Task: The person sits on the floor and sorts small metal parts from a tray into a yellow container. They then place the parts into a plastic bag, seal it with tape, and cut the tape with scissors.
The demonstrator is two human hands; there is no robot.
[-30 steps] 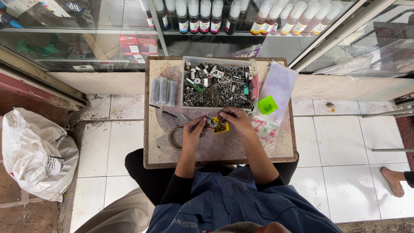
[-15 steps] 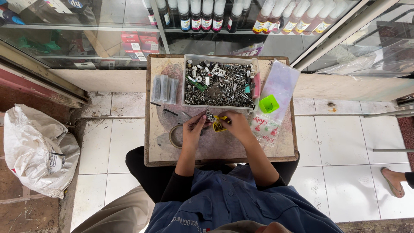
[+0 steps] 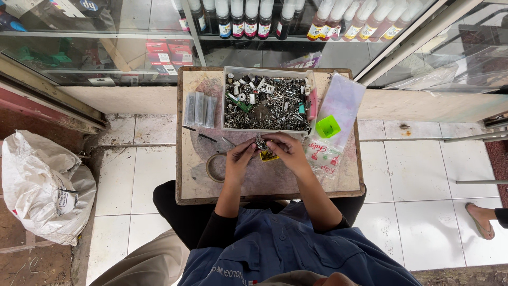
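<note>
left hand (image 3: 241, 154) — pinching small metal part (image 3: 260, 142) | right hand (image 3: 284, 149) — pinching it too

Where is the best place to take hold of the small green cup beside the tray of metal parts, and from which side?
Probably by its rim, from above: the green cup stands upright with its open mouth facing up on a plastic bag. The right hand is nearest. The tray crowds its left side.
</note>
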